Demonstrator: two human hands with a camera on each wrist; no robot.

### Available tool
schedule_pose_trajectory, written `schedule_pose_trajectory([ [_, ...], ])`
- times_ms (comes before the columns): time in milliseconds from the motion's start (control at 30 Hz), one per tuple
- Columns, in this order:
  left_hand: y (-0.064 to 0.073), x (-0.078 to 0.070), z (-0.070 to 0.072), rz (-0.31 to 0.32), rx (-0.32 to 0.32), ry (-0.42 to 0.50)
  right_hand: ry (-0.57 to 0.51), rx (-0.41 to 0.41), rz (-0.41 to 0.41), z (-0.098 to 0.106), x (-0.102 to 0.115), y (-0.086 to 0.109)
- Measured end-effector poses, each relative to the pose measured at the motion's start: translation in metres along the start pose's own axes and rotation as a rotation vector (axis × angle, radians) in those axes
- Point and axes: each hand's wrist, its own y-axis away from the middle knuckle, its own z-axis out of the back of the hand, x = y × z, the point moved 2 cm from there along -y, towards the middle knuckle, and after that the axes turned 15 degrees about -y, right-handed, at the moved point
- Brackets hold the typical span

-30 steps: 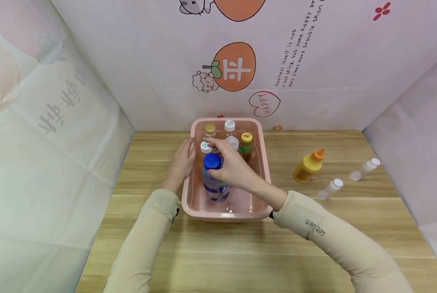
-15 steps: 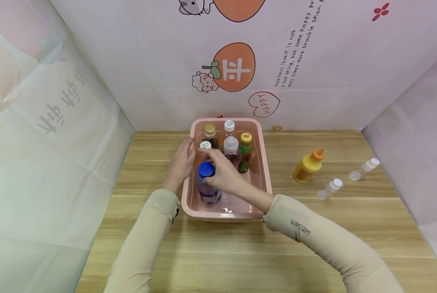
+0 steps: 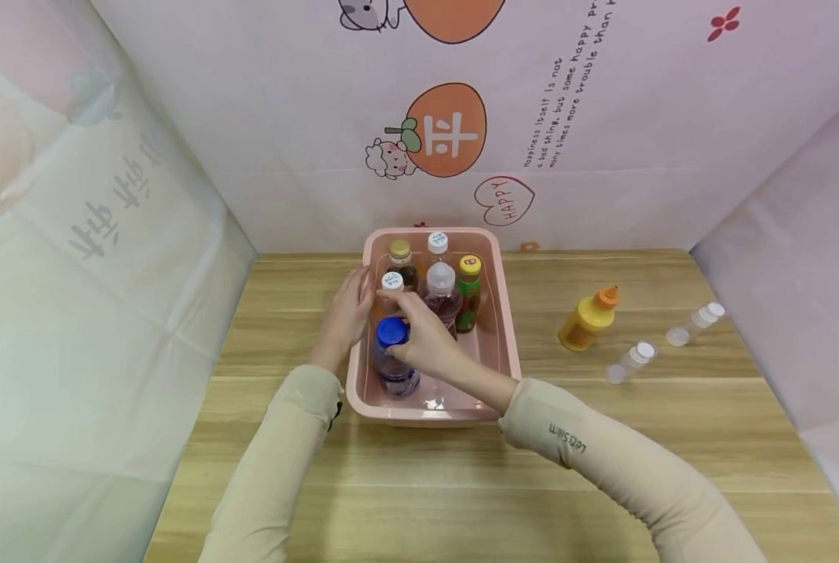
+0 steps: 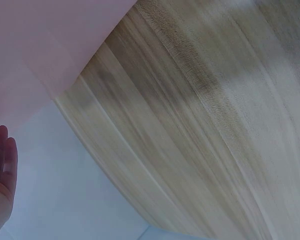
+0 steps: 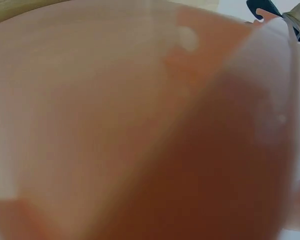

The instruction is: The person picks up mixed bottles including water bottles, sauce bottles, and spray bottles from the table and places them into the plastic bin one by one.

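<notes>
A pink plastic basin (image 3: 429, 414) stands on the wooden table with several bottles upright inside. My right hand (image 3: 426, 340) reaches in and grips a clear bottle (image 3: 399, 383) near its blue cap, thumb in front and fingers behind. This bottle is upright at the basin's left side, towards the front. Just behind it are a white-capped bottle (image 3: 392, 281) and a dark purple one with a clear cap (image 3: 442, 301). My left hand (image 3: 347, 317) rests along the outside of the left wall, its fingers (image 4: 9, 160) straight in the left wrist view. Basin wall (image 5: 90, 125) fills the right wrist view.
Further back in the basin are a gold-capped bottle (image 3: 401, 270), another white-capped bottle (image 3: 438, 244) and a yellow-capped bottle with green label (image 3: 468, 293). To the right stand a yellow squeeze bottle (image 3: 588, 320) and two small clear bottles, one nearer (image 3: 632, 362), one farther (image 3: 697, 324).
My right hand has carried the blue-capped bottle left and lower, towards the basin's left wall, uncovering the bottles behind. My left hand has stayed at the rim.
</notes>
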Motion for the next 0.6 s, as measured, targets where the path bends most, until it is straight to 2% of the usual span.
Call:
schedule_pose_trajectory([
  [600, 0.0, 0.0003, -0.0007, -0.002, -0.005, 0.003, 0.004, -0.007, -0.031, -0.0031, -0.0035, 0.0005],
])
